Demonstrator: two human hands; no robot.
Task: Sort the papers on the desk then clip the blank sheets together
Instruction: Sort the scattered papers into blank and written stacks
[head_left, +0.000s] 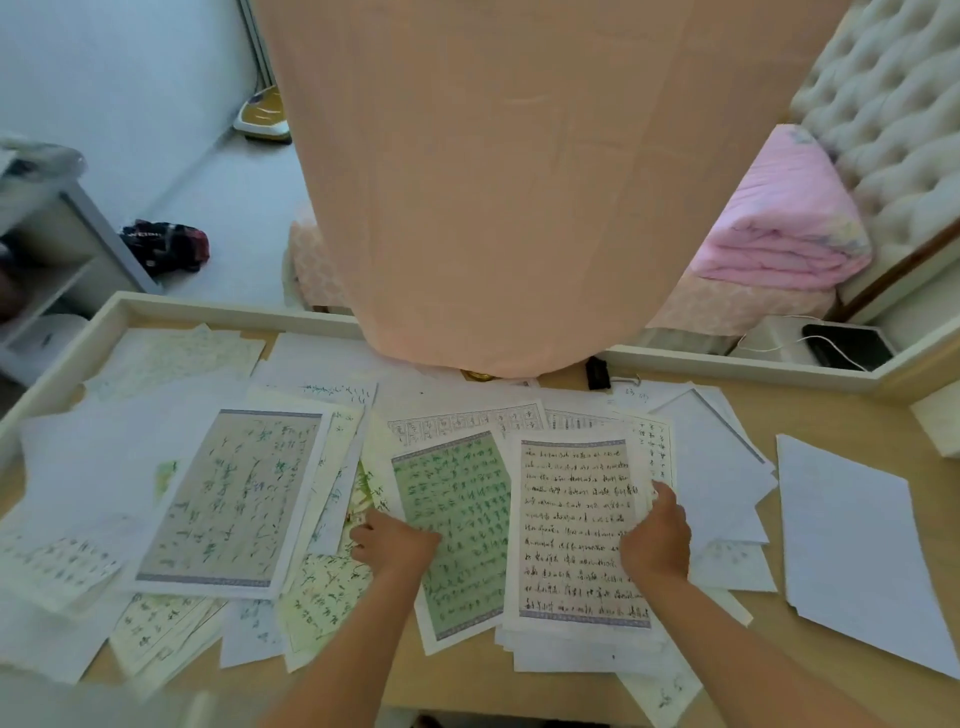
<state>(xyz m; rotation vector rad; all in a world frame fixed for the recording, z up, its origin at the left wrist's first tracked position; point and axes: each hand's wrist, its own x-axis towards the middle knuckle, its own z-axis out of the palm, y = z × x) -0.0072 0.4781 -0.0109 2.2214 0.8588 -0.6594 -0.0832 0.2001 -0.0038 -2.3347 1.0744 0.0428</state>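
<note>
Papers cover the wooden desk (810, 415). A green written sheet (457, 530) lies in the middle, and my left hand (392, 540) grips its left edge. Beside it lies a pinkish written sheet (576, 525) on a stack; my right hand (657, 535) holds its right edge, thumb on top. A large beige calligraphy sheet (234, 499) lies to the left. Blank sheets (857, 551) lie apart at the right, and more blank paper (711, 467) overlaps near my right hand. A black binder clip (597, 372) sits at the desk's back edge.
A peach cloth (493, 182) hangs over the desk's back middle. A raised rim (218, 312) borders the desk. Behind it are a pink quilt (779, 228), a tufted headboard (893, 104) and a dark device with a white cable (841, 345). A grey cabinet (52, 249) stands at left.
</note>
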